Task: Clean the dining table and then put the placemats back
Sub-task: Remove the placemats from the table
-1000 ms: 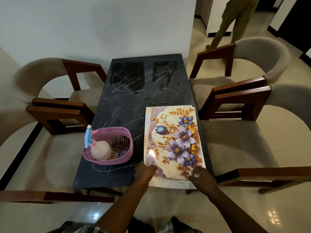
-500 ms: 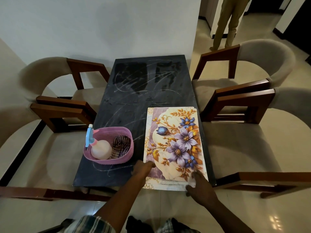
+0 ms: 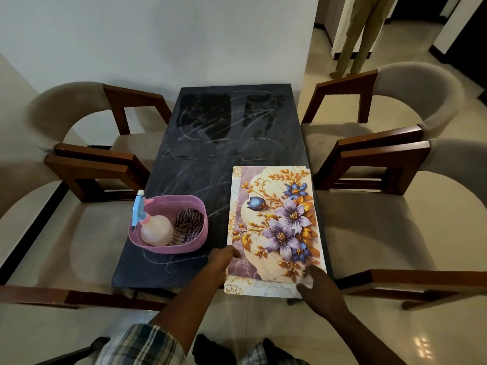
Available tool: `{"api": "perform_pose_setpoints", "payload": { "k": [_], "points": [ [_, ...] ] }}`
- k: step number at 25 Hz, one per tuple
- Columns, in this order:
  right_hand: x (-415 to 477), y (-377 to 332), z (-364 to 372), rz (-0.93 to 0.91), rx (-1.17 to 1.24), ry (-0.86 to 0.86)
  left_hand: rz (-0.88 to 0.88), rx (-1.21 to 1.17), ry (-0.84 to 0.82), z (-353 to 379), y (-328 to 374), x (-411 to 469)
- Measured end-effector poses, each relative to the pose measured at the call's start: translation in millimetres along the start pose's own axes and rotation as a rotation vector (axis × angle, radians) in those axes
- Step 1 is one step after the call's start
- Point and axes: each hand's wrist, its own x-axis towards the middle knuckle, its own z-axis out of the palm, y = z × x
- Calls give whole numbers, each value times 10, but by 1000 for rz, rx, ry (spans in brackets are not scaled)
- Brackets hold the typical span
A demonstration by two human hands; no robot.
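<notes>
A stack of floral placemats (image 3: pixel 274 222) lies on the near right part of the dark table (image 3: pixel 210 154), its near end overhanging the table's front edge. The top mat sits slightly askew over the one under it. My left hand (image 3: pixel 221 259) rests at the stack's near left edge, fingers touching the top mat. My right hand (image 3: pixel 313 283) presses on the near right corner of the stack. The tabletop shows wet wipe streaks and darker damp patches at the far end.
A pink basket (image 3: pixel 184 246) on the near left of the table holds a spray bottle (image 3: pixel 155 230) and a striped cloth (image 3: pixel 188 227). Padded wooden chairs (image 3: pixel 369 143) flank both long sides. A person's legs (image 3: pixel 355 35) stand in the doorway, far right.
My right hand has slid from the mat's right side to its near right corner. The left hand stays at the near left edge. The camera drew back slightly.
</notes>
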Motion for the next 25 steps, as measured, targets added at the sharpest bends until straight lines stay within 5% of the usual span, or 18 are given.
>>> {"api": "perform_pose_setpoints", "payload": {
  "k": [12,20,25],
  "points": [
    [260,236,-218,92,175,150,212,86,-77,187,178,-908],
    [444,40,-391,315,943,-130,326,86,-156,-363,312,-1230],
    [224,-349,-452,287,1061,-300,472,77,-182,-709,255,-1453]
  ]
}}
